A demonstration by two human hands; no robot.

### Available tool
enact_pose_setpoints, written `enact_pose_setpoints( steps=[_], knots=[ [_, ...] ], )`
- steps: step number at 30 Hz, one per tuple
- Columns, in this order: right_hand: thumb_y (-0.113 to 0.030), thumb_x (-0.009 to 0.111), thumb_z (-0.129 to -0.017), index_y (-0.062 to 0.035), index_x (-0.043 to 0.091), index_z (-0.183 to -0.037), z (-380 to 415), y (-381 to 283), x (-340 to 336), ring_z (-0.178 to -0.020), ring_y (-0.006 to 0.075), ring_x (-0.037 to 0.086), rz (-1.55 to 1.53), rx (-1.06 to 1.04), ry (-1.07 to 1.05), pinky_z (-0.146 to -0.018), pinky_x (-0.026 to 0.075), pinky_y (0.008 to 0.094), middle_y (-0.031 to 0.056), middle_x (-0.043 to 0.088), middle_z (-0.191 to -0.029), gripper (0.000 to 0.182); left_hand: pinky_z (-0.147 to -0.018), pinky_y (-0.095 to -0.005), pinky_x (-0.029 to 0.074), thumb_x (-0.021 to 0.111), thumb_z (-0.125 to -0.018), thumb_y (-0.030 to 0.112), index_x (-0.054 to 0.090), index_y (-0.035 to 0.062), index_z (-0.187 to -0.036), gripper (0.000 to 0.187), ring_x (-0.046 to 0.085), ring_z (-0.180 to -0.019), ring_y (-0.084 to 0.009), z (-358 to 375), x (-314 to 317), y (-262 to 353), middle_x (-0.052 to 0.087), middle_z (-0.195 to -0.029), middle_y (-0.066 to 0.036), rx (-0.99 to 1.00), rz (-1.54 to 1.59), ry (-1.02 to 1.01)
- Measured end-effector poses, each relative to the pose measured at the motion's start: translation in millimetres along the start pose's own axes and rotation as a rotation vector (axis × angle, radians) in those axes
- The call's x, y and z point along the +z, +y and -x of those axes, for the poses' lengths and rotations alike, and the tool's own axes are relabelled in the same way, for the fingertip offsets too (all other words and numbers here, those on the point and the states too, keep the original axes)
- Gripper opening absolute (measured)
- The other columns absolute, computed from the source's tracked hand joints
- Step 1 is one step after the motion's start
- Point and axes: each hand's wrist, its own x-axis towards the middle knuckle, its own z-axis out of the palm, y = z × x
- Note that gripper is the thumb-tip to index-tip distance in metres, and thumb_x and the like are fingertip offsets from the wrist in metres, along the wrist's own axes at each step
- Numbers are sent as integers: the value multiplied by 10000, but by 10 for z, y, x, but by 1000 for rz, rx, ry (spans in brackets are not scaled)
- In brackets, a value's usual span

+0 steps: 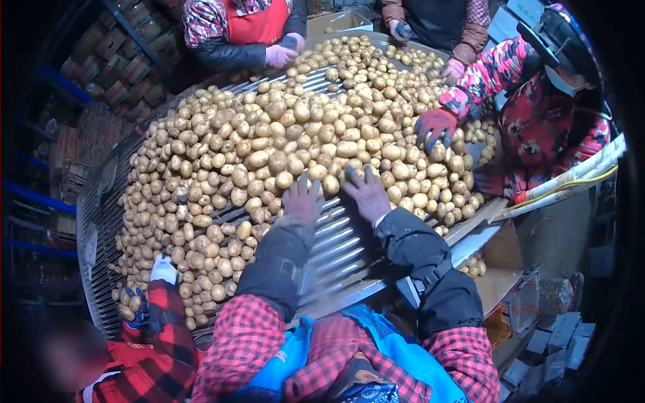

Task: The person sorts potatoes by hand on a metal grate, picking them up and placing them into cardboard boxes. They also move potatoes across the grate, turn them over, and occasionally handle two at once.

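Observation:
My left hand (pixel 302 201), in a pinkish glove with dark fingertips, reaches forward to the near edge of a big heap of potatoes (pixel 279 134). Its fingers are stretched out and touch the potatoes in front. Just to the right, my right hand (pixel 369 196) wears a similar glove, its fingers spread against the same edge of the heap. Neither hand is closed around a potato. Under and between my forearms shows the bare slatted metal rack (pixel 336 245) that bears the heap.
Co-workers stand around the rack. A white-gloved hand (pixel 163 269) is among potatoes at lower left; a red-and-blue-gloved hand (pixel 437 126) is at right. Pink-gloved hands (pixel 281 55) rest at the far side. A cardboard box (pixel 494 258) holding potatoes stands below the right edge.

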Motion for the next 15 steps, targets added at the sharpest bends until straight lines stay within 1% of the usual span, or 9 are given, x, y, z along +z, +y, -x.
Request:
enact_pose_setpoints(
  steps=[1, 2, 4, 6, 7, 10, 12, 14, 15],
  knots=[
    [-115, 641, -760, -177, 598, -1211, -122, -23, -354, -1228, 450, 435, 19, 131, -151, -946, 443, 487, 106, 453, -1393, 457, -969, -506, 387, 662, -809, 420, 543, 199, -1308, 559, 452, -1218, -329, -86, -4, -27, 449, -1395, -118, 2, 3, 5],
    [-115, 641, -760, -177, 598, -1211, -97, 4, -493, -1228, 450, 435, 27, 130, -144, -946, 443, 487, 106, 453, -1393, 457, -966, -497, 396, 665, -808, 396, 554, 192, -1287, 532, 465, -1209, -319, -187, 6, -56, 469, -1377, -107, -35, 4, -33],
    [-135, 645, -789, -144, 590, -1213, 142, 53, -698, -1194, 438, 463, -259, 223, 107, -941, 455, 482, 142, 497, -1330, 428, -963, -487, 404, 668, -807, 371, 565, 186, -1265, 505, 478, -1201, -310, -211, -95, -86, 489, -1359, -96, -70, 4, -72],
    [-163, 652, -843, -76, 600, -1181, 541, -79, -997, -1139, 358, 546, -608, 321, 179, -936, 467, 454, 182, 560, -1245, 353, -959, -450, 426, 664, -807, 273, 571, 167, -1243, 459, 505, -1174, -301, -288, -354, -107, 530, -1318, -87, -220, 219, -218],
    [-158, 656, -861, -41, 606, -1177, 840, -103, -974, -1087, 355, 591, -648, 325, 225, -923, 475, 431, 193, 611, -1168, 340, -959, -450, 426, 664, -807, 273, 571, 167, -1243, 459, 505, -1174, -301, -296, -323, -137, 530, -1318, -87, -212, 218, -221],
    [-84, 668, -835, -18, 642, -1129, 1528, -390, -1077, -932, 328, 667, -954, 581, 99, -831, 522, 380, 167, 678, -1021, 302, -912, -462, 443, 625, -784, 186, 588, 137, -1235, 455, 553, -1099, -295, -432, -95, -210, 552, -1276, -79, 67, 113, 217],
    [-117, 671, -815, -36, 648, -1067, 1720, -530, -971, -859, 307, 664, -794, 377, 209, -753, 522, 387, 133, 674, -941, 266, -919, -458, 455, 606, -784, 169, 559, 148, -1280, 498, 549, -1128, -312, -684, -137, -80, 543, -1292, -105, 167, 92, 186],
    [-145, 669, -806, -56, 644, -1025, 1671, -630, -979, -805, 299, 650, -633, 326, 176, -701, 504, 396, 112, 658, -890, 238, -995, -436, 441, 591, -805, 168, 498, 161, -1340, 543, 519, -1205, -348, -863, -174, 116, 517, -1340, -143, 31, -18, -413],
    [-172, 666, -798, -76, 639, -984, 1647, -641, -988, -752, 291, 636, -472, 268, 141, -648, 486, 405, 91, 642, -839, 212, -1000, -438, 447, 635, -784, 244, 467, 185, -1378, 620, 520, -1217, -360, -947, -245, 166, 517, -1344, -169, -59, 38, -498]
  ],
)
